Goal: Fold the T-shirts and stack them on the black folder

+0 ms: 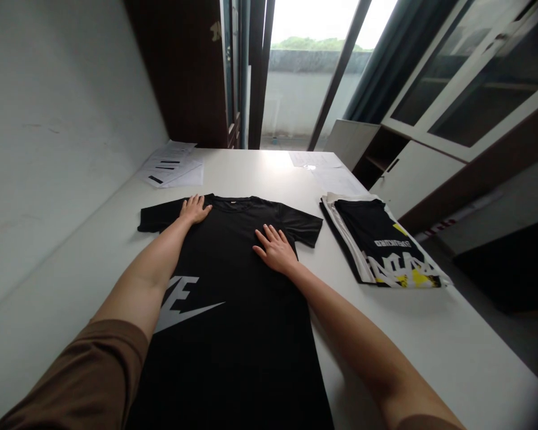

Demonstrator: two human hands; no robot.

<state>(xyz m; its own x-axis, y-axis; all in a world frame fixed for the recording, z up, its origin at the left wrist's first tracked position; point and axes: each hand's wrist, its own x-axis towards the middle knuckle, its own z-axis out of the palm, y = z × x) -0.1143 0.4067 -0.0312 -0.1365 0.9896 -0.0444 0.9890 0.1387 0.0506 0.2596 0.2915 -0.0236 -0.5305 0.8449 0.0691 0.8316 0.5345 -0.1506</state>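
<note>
With the black T-shirt (237,263) spread on the tabletop (246,173) left of the folded clothes (363,224), light, even pressure should smooth it best, the left hand (195,210) resting farther from those clothes and the right hand (277,249) nearer, both with fingers (269,233) loosely spread, gripping nothing.

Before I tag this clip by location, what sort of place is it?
Likely an indoor room, perhaps an office or dormitory: a white table with loose papers, a glass-fronted cabinet, and a large window.
</note>
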